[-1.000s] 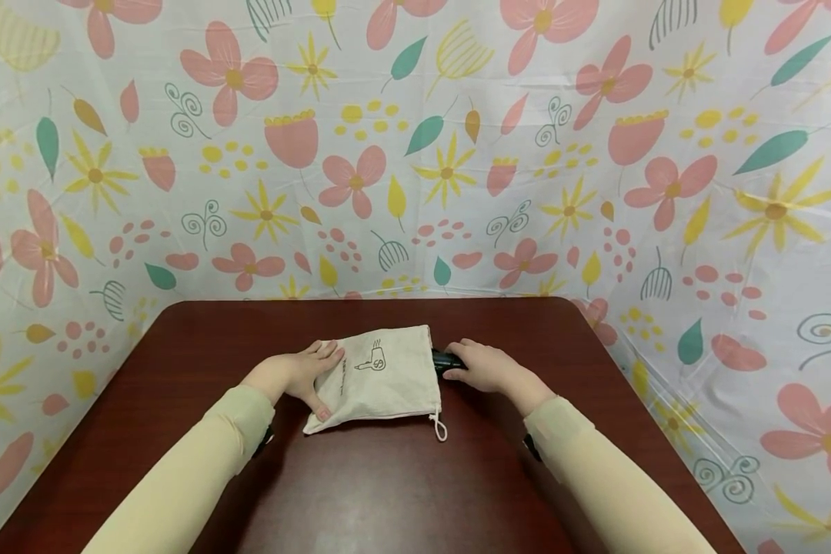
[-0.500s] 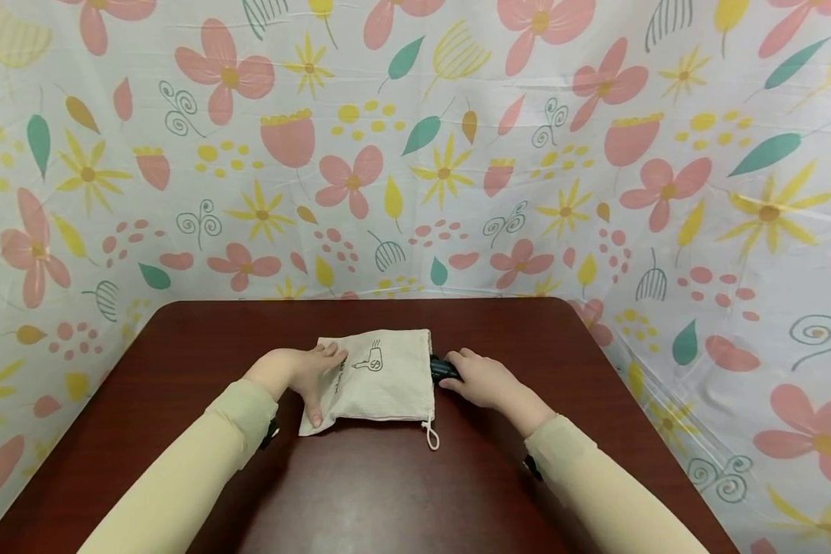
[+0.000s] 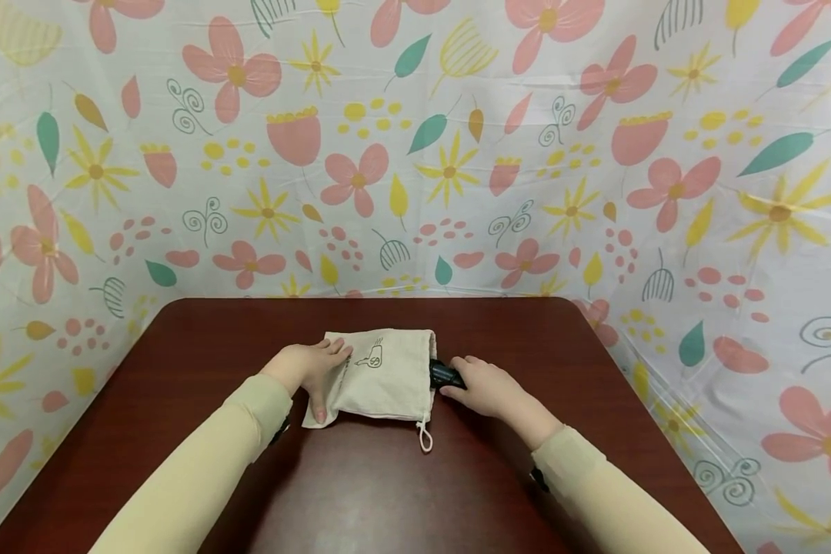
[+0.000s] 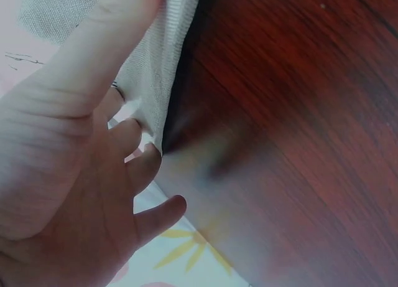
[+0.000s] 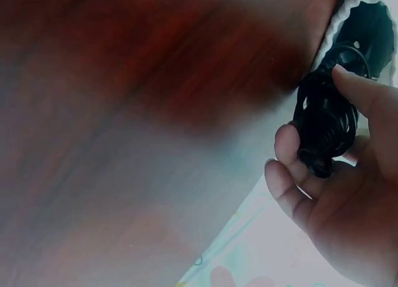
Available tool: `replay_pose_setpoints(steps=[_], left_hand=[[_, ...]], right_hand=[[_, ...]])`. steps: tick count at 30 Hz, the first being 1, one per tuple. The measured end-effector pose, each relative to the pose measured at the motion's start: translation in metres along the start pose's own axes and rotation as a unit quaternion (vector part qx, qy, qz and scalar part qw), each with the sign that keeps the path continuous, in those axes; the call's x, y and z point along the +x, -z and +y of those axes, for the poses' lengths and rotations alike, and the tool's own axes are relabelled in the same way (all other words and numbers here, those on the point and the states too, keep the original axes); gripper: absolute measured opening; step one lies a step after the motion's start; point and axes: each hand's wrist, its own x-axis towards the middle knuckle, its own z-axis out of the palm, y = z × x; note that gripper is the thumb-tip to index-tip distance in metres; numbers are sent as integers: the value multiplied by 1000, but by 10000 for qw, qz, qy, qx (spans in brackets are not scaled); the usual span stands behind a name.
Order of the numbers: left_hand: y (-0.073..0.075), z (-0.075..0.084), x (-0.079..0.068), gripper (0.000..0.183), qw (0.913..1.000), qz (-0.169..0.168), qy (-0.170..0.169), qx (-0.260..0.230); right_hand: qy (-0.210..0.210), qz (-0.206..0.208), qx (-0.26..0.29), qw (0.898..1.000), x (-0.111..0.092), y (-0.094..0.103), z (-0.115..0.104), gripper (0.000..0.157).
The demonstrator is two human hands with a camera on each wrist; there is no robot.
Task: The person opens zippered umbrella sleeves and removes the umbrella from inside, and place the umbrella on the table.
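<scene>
A cream cloth drawstring bag [image 3: 388, 377], printed with a hair dryer, lies on its side with its mouth to the right. My left hand [image 3: 313, 375] holds its closed end, thumb at the near corner and fingers at the far one. In the left wrist view the fabric [image 4: 163, 56] bunches between thumb and fingers. At the mouth, my right hand [image 3: 488, 388] grips the cord-wrapped handle of a black hair dryer [image 3: 446, 375]. The right wrist view shows the loops of black cord [image 5: 326, 106] between thumb and fingers. The dryer's other end is hidden inside the bag.
Under the bag is a dark red-brown wooden table [image 3: 388, 492] with rounded far corners. A white drawstring loop [image 3: 425, 437] hangs from the near corner of the bag's mouth. Behind and beside the table hangs a flower-patterned cloth [image 3: 415, 154].
The bag's closed end has become more creased around my left thumb. Slightly more of the black handle shows at the mouth, and the drawstring loop has shifted a little left.
</scene>
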Motion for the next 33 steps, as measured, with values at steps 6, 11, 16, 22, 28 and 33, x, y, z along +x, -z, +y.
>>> replay_pose_setpoints(steps=[6,11,16,22,28,33], left_hand=[[2,3,-1,149,9999,45,66,112],[2,5,-3,148,9998,23,139,153],[3,7,-4,148,9997,-15,124,230],[4,7,-3,149,9993,-59,156,333],[5,7,1,151,9987,-96,160,473],[5,8,5,153,9981,-105,218,574]], right_hand=[[-30,-8,66,10000,-4,1,-3,48],[54,-17,127,9999,-5,1,-2,47],[169,4,142,9998,-3,1,4,47],[170,-31,161,9997,1,4,14,41],[317,-37,181,9993,6,8,25,34],[379,-46,197,9991,12,9,33,31]])
